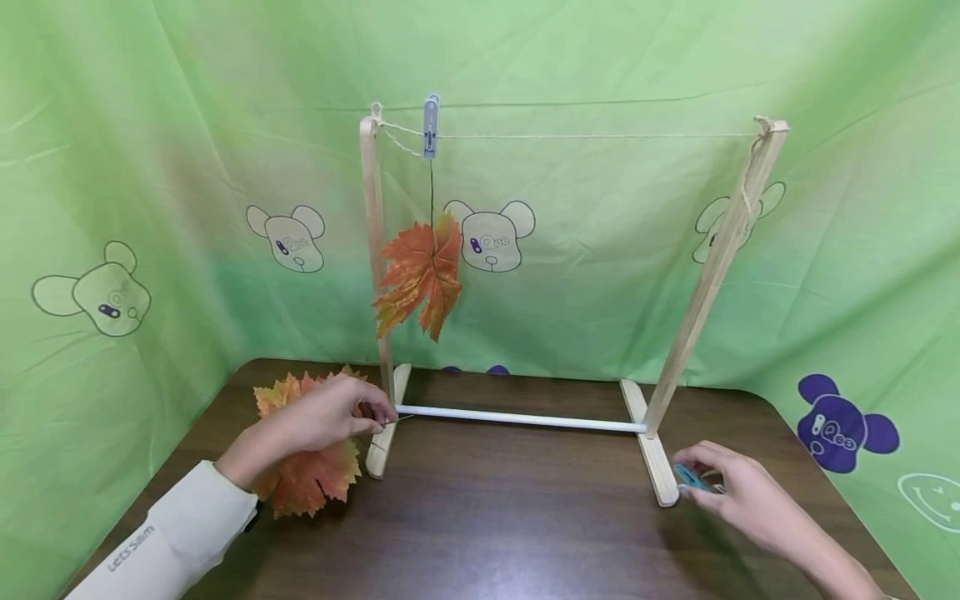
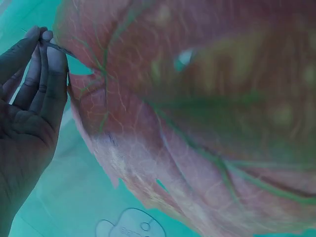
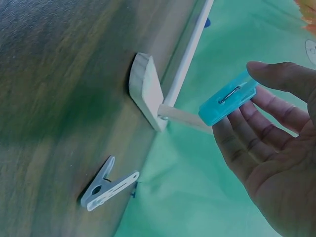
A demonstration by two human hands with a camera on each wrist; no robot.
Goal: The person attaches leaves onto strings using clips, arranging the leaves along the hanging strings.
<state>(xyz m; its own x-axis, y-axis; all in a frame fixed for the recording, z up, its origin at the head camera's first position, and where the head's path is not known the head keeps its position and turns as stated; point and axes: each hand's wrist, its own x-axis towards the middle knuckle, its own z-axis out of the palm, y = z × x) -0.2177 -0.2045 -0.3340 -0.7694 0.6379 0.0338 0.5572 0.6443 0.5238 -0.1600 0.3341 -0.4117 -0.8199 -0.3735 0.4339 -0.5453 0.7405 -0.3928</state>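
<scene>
My left hand (image 1: 348,408) pinches the thin stem (image 2: 59,48) of an orange-red artificial maple leaf (image 1: 311,483), which spreads below the forearm in the head view. The same leaf (image 2: 128,98) fills most of the left wrist view. On the right, my right hand (image 1: 738,492) holds a blue clothespin (image 3: 229,98) between thumb and fingers, beside the stand's right foot. A second maple leaf (image 1: 427,271) hangs by its stem from a grey clothespin (image 1: 431,127), clipped to the string (image 1: 600,136) near its left end.
The string runs between two wooden posts (image 1: 705,292) joined low down by a white rod (image 1: 517,418). Another grey clothespin (image 3: 108,190) lies on the brown table (image 1: 480,508), near the right foot. Green printed cloth (image 1: 585,250) surrounds the table.
</scene>
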